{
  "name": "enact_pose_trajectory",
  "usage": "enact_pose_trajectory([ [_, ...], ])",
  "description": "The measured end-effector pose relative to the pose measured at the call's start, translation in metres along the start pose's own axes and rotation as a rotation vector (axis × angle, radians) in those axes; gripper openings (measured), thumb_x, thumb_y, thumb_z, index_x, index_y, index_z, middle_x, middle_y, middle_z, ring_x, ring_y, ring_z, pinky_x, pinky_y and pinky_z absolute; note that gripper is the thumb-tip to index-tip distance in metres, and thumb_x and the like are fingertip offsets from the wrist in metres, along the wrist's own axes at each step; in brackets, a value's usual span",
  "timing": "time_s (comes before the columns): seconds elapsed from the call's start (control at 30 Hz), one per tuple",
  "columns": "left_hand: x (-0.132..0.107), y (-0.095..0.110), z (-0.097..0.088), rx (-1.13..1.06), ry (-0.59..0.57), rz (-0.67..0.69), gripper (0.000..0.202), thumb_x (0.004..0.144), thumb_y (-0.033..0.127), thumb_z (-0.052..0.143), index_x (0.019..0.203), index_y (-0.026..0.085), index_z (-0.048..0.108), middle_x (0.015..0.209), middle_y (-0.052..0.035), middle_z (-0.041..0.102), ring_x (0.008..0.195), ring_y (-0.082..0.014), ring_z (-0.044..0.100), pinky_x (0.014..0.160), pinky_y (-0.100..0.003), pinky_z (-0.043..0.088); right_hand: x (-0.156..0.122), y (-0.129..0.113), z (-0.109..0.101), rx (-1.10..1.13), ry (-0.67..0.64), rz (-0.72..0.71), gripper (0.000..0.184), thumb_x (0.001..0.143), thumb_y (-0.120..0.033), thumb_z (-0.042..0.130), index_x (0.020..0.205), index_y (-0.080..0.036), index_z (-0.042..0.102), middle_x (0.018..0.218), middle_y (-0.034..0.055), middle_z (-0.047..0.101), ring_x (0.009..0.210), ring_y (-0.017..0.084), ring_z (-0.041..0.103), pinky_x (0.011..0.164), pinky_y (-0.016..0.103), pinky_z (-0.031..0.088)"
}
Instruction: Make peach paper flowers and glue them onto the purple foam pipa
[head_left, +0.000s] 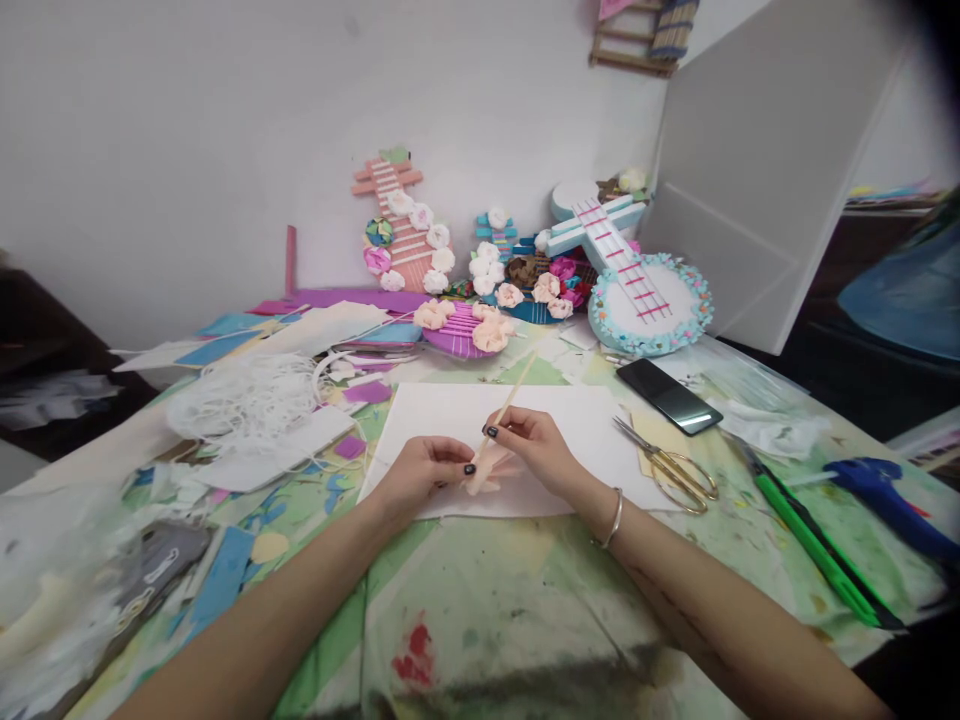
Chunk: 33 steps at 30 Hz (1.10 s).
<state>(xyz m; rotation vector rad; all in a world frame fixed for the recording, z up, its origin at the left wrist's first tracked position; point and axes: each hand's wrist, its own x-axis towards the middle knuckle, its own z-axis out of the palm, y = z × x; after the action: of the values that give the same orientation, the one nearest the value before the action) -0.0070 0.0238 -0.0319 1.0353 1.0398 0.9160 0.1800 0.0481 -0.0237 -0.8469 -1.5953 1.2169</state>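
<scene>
My right hand (536,445) is closed around a thin pale wooden stick (520,385), which slants up and away from me. Thumb and fingers of my left hand (424,472) pinch a piece of peach-coloured paper (491,470) at the stick's lower end. The paper looks thin and crinkled, with loose petal-like edges below my right fingers. Part of it is hidden by my fingers. Both hands are over a white sheet (592,410) on the table. Gold-handled scissors (675,470) lie at the sheet's right edge.
To the right are a black phone (670,396), a green utility knife (814,545) and a blue glue gun (904,505). White paper strips (251,400) are heaped at left. Flower-trimmed instrument models, including a light-blue one (649,305), stand along the back wall.
</scene>
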Motion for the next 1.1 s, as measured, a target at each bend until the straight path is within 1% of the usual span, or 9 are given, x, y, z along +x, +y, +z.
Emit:
enact_pose_trajectory([
  [0.3, -0.0026, 0.0009, 0.0015, 0.004, 0.005, 0.002, 0.019, 0.05, 0.015, 0.078, 0.066, 0.013, 0.068, 0.06, 0.0005, 0.063, 0.054, -0.0089, 0.051, 0.055, -0.022, 0.033, -0.0019, -0.004, -0.0005, -0.036, -0.027, -0.033, 0.023, 0.077, -0.04, 0.064, 0.08, -0.017, 0.065, 0.078, 0.0029, 0.062, 0.073, 0.015, 0.056, 0.069, 0.027, 0.044],
  [0.7, -0.0025, 0.0012, 0.0025, -0.004, 0.036, 0.012, 0.019, 0.047, 0.013, 0.078, 0.062, 0.013, 0.068, 0.055, 0.0015, 0.062, 0.052, -0.0089, 0.051, 0.054, -0.022, 0.033, -0.0022, -0.0055, -0.0009, -0.099, -0.053, -0.097, 0.022, 0.081, -0.038, 0.06, 0.084, -0.017, 0.065, 0.084, 0.0048, 0.064, 0.079, 0.016, 0.058, 0.076, 0.03, 0.045],
  [0.93, -0.0038, 0.0019, 0.0031, -0.006, 0.053, 0.02, 0.018, 0.046, 0.012, 0.079, 0.06, 0.014, 0.068, 0.055, 0.0014, 0.063, 0.052, -0.0086, 0.051, 0.054, -0.022, 0.034, -0.0019, -0.0048, -0.0004, -0.098, -0.068, -0.092, 0.023, 0.081, -0.039, 0.06, 0.085, -0.017, 0.064, 0.084, 0.0053, 0.064, 0.08, 0.018, 0.058, 0.076, 0.032, 0.045],
  [1.1, -0.004, 0.0023, 0.0031, -0.008, 0.062, 0.015, 0.018, 0.044, 0.012, 0.079, 0.059, 0.014, 0.068, 0.052, 0.001, 0.062, 0.049, -0.0086, 0.05, 0.052, -0.022, 0.032, -0.0019, -0.0042, -0.0004, -0.094, -0.079, -0.095, 0.023, 0.082, -0.039, 0.06, 0.086, -0.017, 0.065, 0.086, 0.0061, 0.064, 0.082, 0.018, 0.058, 0.077, 0.032, 0.045],
])
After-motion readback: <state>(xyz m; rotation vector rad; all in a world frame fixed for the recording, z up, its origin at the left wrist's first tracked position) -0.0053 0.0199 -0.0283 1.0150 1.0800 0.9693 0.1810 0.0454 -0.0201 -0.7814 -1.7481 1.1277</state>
